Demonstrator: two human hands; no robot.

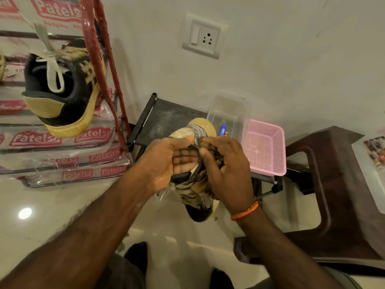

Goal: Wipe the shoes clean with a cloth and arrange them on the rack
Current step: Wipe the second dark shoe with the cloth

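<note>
Gripping one shoe above a glossy tiled floor, the left hand and right hand curl round it; a second shoe sits on the rack to their upper left, one pink basket just right.

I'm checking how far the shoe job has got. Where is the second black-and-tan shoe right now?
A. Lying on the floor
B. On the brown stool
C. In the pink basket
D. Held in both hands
D: the left hand and right hand grip the shoe between them, while its mate sits on the rack.
</note>
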